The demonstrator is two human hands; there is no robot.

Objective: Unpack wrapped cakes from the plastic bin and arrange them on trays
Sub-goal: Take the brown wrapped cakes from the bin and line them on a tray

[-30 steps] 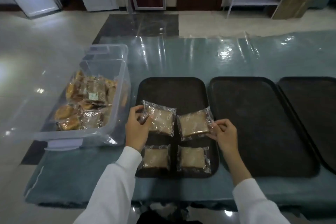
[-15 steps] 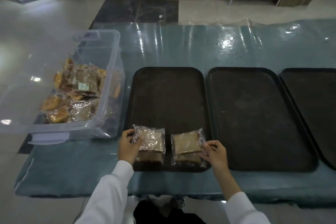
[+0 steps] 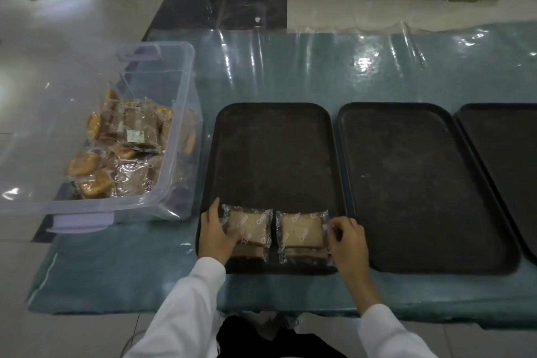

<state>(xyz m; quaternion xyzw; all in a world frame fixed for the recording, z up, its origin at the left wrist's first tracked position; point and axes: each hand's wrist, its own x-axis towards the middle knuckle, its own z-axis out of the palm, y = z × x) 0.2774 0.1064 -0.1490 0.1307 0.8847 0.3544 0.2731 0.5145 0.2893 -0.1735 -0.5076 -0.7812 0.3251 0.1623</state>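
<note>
Two wrapped cakes lie on top of two others at the near end of the left black tray (image 3: pixel 273 154). My left hand (image 3: pixel 216 234) holds the left edge of the left top cake (image 3: pixel 251 225), fingers partly over its wrapper. My right hand (image 3: pixel 347 240) pinches the right edge of the right top cake's (image 3: pixel 302 231) wrapper. The lower cakes show only as strips beneath them. The clear plastic bin (image 3: pixel 177 113) at the left holds several more wrapped cakes (image 3: pixel 122 151).
A second black tray (image 3: pixel 412 183) lies right of the first and a third (image 3: pixel 505 160) at the right edge. All stand on a table under shiny clear film (image 3: pixel 319 67). Tiled floor, doors and a white shelf frame lie beyond.
Both hands drew the two upper cakes toward me and set them on top of the two nearer cakes. The camera tilted down slightly.
</note>
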